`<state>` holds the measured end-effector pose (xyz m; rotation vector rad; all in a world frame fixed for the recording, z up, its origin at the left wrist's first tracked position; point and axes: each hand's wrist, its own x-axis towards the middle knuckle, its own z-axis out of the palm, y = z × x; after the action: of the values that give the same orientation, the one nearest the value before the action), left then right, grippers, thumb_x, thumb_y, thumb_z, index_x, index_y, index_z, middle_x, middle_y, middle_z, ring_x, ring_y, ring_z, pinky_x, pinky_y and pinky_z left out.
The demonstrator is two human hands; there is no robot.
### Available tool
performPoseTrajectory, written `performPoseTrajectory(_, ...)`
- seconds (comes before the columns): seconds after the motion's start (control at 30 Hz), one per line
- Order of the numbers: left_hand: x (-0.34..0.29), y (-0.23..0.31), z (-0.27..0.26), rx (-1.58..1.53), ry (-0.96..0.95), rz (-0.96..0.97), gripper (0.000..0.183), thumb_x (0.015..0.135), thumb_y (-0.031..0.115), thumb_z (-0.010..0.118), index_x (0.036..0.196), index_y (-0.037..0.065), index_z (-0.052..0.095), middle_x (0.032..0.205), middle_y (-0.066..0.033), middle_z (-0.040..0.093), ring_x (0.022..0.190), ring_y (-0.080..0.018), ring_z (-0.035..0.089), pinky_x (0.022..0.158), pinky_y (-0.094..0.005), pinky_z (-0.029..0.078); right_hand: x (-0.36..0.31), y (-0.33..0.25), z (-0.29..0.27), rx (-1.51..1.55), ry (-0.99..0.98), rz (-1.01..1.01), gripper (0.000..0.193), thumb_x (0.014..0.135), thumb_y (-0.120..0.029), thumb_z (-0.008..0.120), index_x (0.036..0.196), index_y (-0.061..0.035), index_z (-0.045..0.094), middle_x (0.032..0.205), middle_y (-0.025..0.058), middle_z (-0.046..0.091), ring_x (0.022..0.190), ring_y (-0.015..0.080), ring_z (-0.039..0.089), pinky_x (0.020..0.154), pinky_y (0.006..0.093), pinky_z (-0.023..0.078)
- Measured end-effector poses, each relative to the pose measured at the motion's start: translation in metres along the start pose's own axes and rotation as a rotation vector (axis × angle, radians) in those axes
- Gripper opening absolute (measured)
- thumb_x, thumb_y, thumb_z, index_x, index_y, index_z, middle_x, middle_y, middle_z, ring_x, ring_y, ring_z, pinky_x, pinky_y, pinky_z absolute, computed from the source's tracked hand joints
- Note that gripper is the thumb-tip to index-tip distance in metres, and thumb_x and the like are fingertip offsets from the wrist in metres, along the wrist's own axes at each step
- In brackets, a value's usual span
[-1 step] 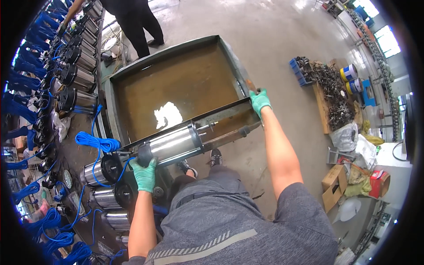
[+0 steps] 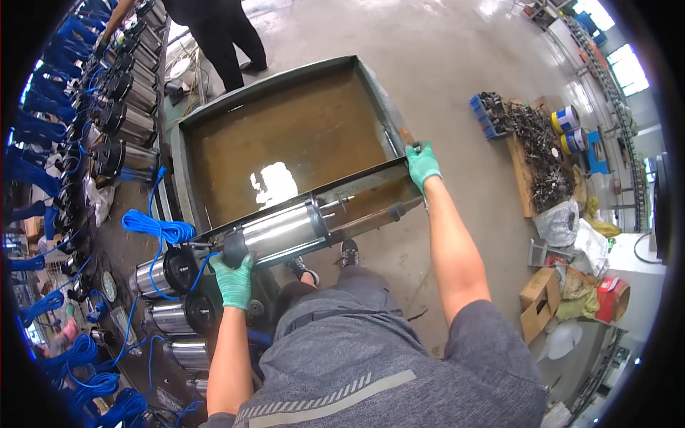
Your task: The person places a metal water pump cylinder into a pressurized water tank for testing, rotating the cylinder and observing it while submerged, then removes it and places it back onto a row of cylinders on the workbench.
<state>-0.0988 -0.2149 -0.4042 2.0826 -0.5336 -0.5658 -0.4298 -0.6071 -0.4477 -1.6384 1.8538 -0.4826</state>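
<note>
A shiny steel pump motor [image 2: 282, 232] with a shaft at its right end lies along the near side of a metal tank [image 2: 187, 167] of brown water. My left hand [image 2: 232, 284], in a green glove, is closed around the motor's black left end. At the tank's near right corner, my gloved right hand [image 2: 424, 165] is closed, with a small metal bit showing by its fingers; what it grips is mostly hidden. Blue cable [image 2: 158, 228] lies coiled beyond my left hand. Several similar motors [image 2: 175, 317] lie beside that hand.
Rows of steel motors [image 2: 132, 125] with blue cables line the left side. A person in dark trousers [image 2: 225, 39] stands past the tank. To the right are a heap of metal parts [image 2: 531, 143], a blue crate [image 2: 485, 118], buckets [image 2: 566, 119] and cardboard boxes [image 2: 540, 303].
Both hands and the motor keep their places. The bright reflection on the water has changed shape slightly.
</note>
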Motion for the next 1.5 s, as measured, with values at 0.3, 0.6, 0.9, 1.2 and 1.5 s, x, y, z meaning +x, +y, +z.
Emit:
performPoseTrajectory(0.3, 0.007, -0.005, -0.005, 0.117, -0.017, 0.017, 0.063, 0.077, 0.017, 0.088, 0.118, 0.001, 0.044, 0.104, -0.0101, 0.060, 0.091, -0.0191, 0.055, 0.083, -0.0323, 0.050, -0.102, -0.036, 0.022, 0.605, -0.744, 0.373, 0.008, 0.096, -0.023, 0.056, 0.093, -0.0158, 0.055, 0.069, -0.0003, 0.054, 0.044, 0.0088, 0.038, 0.038, 0.0268, 0.027)
performPoseTrajectory(0.6, 0.008, -0.006, -0.006, 0.100, -0.018, -0.036, 0.065, 0.073, 0.015, 0.090, 0.117, 0.000, 0.045, 0.108, -0.0129, 0.061, 0.097, -0.0214, 0.057, 0.089, -0.0343, 0.049, -0.102, -0.045, 0.050, 0.742, -0.792, 0.460, 0.011, 0.095, -0.018, 0.049, 0.087, -0.0165, 0.055, 0.066, 0.0012, 0.057, 0.040, 0.0080, 0.034, 0.036, 0.0251, 0.023)
performPoseTrajectory(0.9, 0.010, -0.020, -0.008, 0.067, -0.032, -0.018, 0.067, 0.073, 0.016, 0.091, 0.119, 0.000, 0.044, 0.107, -0.0133, 0.062, 0.095, -0.0216, 0.058, 0.088, -0.0351, 0.049, -0.098, -0.042, 0.060, 0.695, -0.832, 0.471, 0.018, 0.097, -0.023, 0.045, 0.082, -0.0183, 0.055, 0.060, -0.0005, 0.052, 0.039, 0.0095, 0.033, 0.036, 0.0259, 0.023)
performPoseTrajectory(1.2, 0.010, -0.020, -0.007, 0.091, -0.039, -0.009, 0.069, 0.073, 0.020, 0.091, 0.118, 0.000, 0.043, 0.105, -0.0144, 0.063, 0.092, -0.0215, 0.059, 0.086, -0.0351, 0.050, -0.103, -0.049, 0.062, 0.713, -0.793, 0.519, 0.019, 0.096, -0.024, 0.045, 0.078, -0.0195, 0.050, 0.058, -0.0009, 0.046, 0.039, 0.0105, 0.031, 0.036, 0.0270, 0.021)
performPoseTrajectory(1.5, 0.008, -0.015, -0.006, 0.072, -0.049, -0.019, 0.067, 0.074, 0.016, 0.090, 0.119, 0.000, 0.043, 0.104, -0.0129, 0.063, 0.093, -0.0207, 0.058, 0.087, -0.0350, 0.049, -0.102, -0.048, 0.062, 0.716, -0.802, 0.534, 0.016, 0.095, -0.022, 0.045, 0.083, -0.0163, 0.052, 0.059, 0.0009, 0.046, 0.041, 0.0113, 0.034, 0.038, 0.0285, 0.023)
